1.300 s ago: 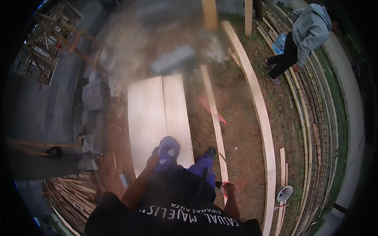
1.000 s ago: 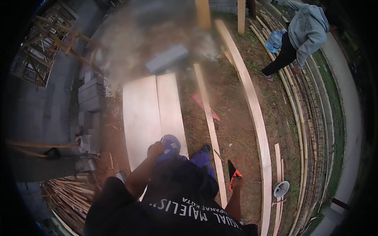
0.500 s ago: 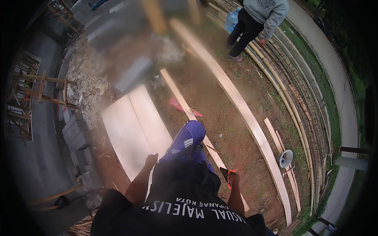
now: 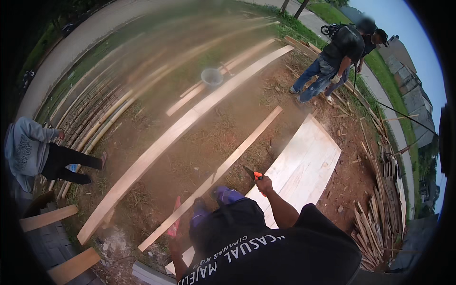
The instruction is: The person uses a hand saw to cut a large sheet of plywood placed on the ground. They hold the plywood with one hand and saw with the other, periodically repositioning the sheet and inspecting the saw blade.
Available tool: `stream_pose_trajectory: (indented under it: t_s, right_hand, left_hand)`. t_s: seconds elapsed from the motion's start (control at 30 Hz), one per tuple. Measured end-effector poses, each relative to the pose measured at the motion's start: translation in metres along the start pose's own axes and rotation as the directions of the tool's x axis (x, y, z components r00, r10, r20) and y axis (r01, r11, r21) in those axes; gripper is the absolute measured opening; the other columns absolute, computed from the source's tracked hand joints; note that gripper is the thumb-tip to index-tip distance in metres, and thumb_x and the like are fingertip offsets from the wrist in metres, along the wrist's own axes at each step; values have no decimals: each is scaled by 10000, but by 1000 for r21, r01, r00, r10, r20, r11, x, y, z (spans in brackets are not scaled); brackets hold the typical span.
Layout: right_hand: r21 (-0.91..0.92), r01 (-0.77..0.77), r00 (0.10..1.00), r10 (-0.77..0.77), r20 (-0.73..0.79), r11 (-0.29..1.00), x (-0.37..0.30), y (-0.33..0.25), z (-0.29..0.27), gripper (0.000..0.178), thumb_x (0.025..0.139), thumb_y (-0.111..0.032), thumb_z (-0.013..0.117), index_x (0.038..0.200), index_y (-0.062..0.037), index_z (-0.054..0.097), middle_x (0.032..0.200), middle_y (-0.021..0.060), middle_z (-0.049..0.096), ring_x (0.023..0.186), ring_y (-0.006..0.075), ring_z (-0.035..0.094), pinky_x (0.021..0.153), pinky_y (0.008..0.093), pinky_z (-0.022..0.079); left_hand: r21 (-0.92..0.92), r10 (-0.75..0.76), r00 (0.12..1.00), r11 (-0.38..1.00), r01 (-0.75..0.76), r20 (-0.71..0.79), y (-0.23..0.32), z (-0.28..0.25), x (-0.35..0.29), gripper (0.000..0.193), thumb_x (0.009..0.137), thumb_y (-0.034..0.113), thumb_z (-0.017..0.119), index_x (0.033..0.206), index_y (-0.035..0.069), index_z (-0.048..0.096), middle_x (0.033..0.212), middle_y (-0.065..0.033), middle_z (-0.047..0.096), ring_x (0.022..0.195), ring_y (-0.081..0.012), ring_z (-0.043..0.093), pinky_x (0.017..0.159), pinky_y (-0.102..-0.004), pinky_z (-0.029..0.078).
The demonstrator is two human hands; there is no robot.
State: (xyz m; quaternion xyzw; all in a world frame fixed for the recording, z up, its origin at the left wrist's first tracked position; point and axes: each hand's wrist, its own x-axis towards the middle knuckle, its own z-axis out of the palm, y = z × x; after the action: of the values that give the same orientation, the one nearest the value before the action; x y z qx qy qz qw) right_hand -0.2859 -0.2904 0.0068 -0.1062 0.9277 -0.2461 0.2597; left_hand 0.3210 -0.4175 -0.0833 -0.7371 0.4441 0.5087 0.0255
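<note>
My right hand [image 4: 265, 185] is closed round the orange handle of a handsaw [image 4: 258, 175]. The saw's short dark blade points away and to the left, between a narrow wooden plank [image 4: 213, 176] on the ground and the wide pale boards [image 4: 308, 156] at my right. My left hand [image 4: 175, 245] hangs low beside my left leg, near the plank's near end; its fingers are too blurred to make out. Just beyond it, a red plastic-looking piece [image 4: 174, 219] lies partly under the narrow plank.
A long thick beam [image 4: 190, 118] lies across the ground ahead. Past it sit a bucket [image 4: 212, 77] and thin strips. One person [image 4: 35, 147] stands at left by bamboo poles [image 4: 102, 123]; two people [image 4: 337, 57] stand at far right. Scrap wood [image 4: 375, 228] is piled at right.
My view and body have turned sharply to the right. The wide boards now lie on my right instead of my left. The saw remains in my right hand.
</note>
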Motion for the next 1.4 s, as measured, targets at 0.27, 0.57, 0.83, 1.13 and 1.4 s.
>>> stream_pose_trajectory:
  t_s: [0.27, 0.57, 0.83, 1.13, 1.4]
  right_hand:
    - [536, -237, 940, 330, -84, 810, -185, 55, 12, 123, 894, -121, 719, 894, -6, 675, 644, 38, 598, 498, 127, 537, 455, 321, 431]
    - [667, -395, 791, 603, -103, 632, -214, 106, 39, 167, 901, -169, 723, 912, -8, 680, 664, 46, 617, 515, 136, 579, 449, 323, 466]
    - [810, -339, 777, 628, -44, 477, -143, 110, 6, 299, 944, -293, 710, 846, -11, 687, 699, 113, 700, 553, 178, 678, 514, 339, 530]
    - [335, -466, 884, 409, 229, 819, -88, 108, -86, 697, 861, -684, 678, 955, 1, 770, 924, 231, 760, 919, 387, 743, 806, 482, 554]
    - [516, -544, 834, 493, 248, 662, -80, 122, -143, 524, 880, -495, 757, 999, 15, 758, 940, 237, 760, 915, 385, 752, 769, 482, 566]
  left_hand:
    - [632, 202, 972, 771, -84, -117, 82, -244, 126, 414, 1028, 368, 596, 1141, -8, 726, 1023, -176, 739, 883, -294, 725, 714, -459, 564]
    - [2, 472, 845, 873, -488, 250, 376, -15, 174, 283, 1021, 294, 622, 946, 25, 669, 739, -68, 599, 663, -213, 596, 592, -378, 474]
    - [348, 377, 405, 213, -913, 833, 456, 239, -22, 458, 968, 377, 648, 1185, -20, 718, 1089, -232, 722, 1010, -359, 688, 910, -491, 516]
    - [574, 153, 554, -241, -783, 819, 483, 321, -48, 534, 998, 467, 571, 1277, 26, 681, 1289, -300, 666, 1234, -482, 618, 1068, -552, 475]
    - [331, -40, 383, -425, -843, 923, 605, 407, -174, 482, 1027, 413, 523, 1157, -14, 704, 1201, -283, 693, 1135, -485, 652, 983, -554, 503]
